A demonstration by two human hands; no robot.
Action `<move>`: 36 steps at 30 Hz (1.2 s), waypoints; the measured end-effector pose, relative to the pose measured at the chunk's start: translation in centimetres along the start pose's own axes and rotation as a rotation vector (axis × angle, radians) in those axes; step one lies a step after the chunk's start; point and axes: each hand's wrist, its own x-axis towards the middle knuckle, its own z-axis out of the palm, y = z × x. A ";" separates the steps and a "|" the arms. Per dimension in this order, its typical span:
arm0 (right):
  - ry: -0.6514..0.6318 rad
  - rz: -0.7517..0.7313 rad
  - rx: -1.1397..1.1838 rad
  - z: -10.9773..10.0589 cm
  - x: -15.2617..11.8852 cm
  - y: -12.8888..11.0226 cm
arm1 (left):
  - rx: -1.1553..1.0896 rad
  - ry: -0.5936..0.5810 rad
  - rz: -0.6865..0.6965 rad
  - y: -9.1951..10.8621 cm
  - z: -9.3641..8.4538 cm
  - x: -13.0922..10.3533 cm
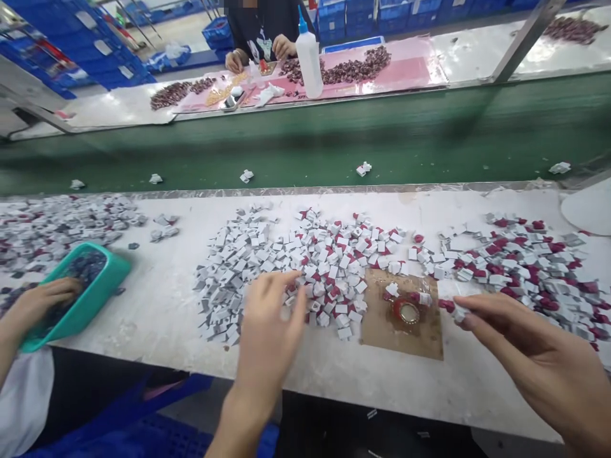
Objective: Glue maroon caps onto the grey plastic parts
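A pale worktop stretches below me. I have the right hand clamped, thumb against forefinger, on one small white-and-maroon piece. Just left of it lies one brown board; farther left, my left hand has thumb and fingers apart, over a heap of similar pieces. Beyond, five pale clusters dot the green belt; lettering by the bottle is too small for me to read.

A translucent, blue-capped plastic bottle stands at top centre, stacked blue plastic crates at upper left, an oblong teal plastic basket at lower left.
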 end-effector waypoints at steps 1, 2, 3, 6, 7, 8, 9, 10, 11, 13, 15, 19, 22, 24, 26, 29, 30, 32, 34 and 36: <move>0.027 0.030 -0.012 -0.2 -0.3 0.6 | 0.135 0.065 0.000 -1.8 -0.4 0.2; 0.042 0.059 -0.018 -0.3 -0.6 1.0 | 0.251 0.083 0.007 -3.5 -0.9 0.3; 0.051 0.084 -0.017 -0.3 -0.9 1.2 | 0.339 0.074 0.016 -4.9 -1.2 0.5; 0.076 0.141 -0.003 0.2 -1.3 1.4 | 0.440 0.009 0.030 -7.7 -1.9 1.1; 0.074 0.153 0.003 0.4 -1.4 1.4 | 0.441 -0.002 0.029 -8.0 -2.0 1.2; 0.069 0.163 0.007 0.6 -1.5 1.4 | 0.436 -0.010 0.030 -8.2 -2.0 1.3; 0.061 0.173 0.007 0.7 -1.5 1.4 | 0.430 -0.012 0.033 -8.1 -2.0 1.4; 0.057 0.179 0.003 0.9 -1.6 1.4 | 0.426 -0.014 0.037 -8.0 -2.0 1.5; 0.056 0.183 0.000 1.0 -1.6 1.5 | 0.427 -0.015 0.043 -7.7 -2.1 1.5; 0.064 0.186 0.003 1.2 -1.8 1.5 | 0.390 -0.008 0.065 -6.8 -2.3 1.4; 0.077 0.178 0.027 1.4 -1.9 1.3 | 0.245 -0.002 0.077 -5.5 -2.8 1.1; 0.084 0.115 0.071 2.0 -2.3 0.5 | -0.141 -0.141 0.116 -1.8 -3.0 -0.4; 0.068 0.042 0.053 2.5 -2.4 -0.2 | -0.277 -0.283 0.246 0.4 -1.3 -2.5; 0.062 -0.009 0.027 2.9 -2.4 -0.5 | -0.353 -0.336 0.321 1.1 0.7 -4.1; 0.059 -0.043 0.012 3.3 -2.3 -0.8 | -0.374 -0.359 0.371 1.2 2.6 -5.5; 0.043 -0.063 0.020 3.7 -2.1 -1.3 | -0.317 -0.354 0.413 0.9 4.7 -6.9; 0.038 -0.069 0.027 3.8 -2.1 -1.4 | -0.301 -0.349 0.415 0.8 5.0 -7.1; 0.021 -0.095 0.033 4.0 -1.9 -1.5 | -0.296 -0.349 0.407 0.6 5.3 -7.1; 0.012 -0.120 0.026 4.2 -1.8 -1.5 | -0.316 -0.377 0.403 0.4 5.1 -7.0; 0.010 -0.139 0.019 4.3 -1.8 -1.5 | -0.343 -0.417 0.406 0.1 4.8 -6.8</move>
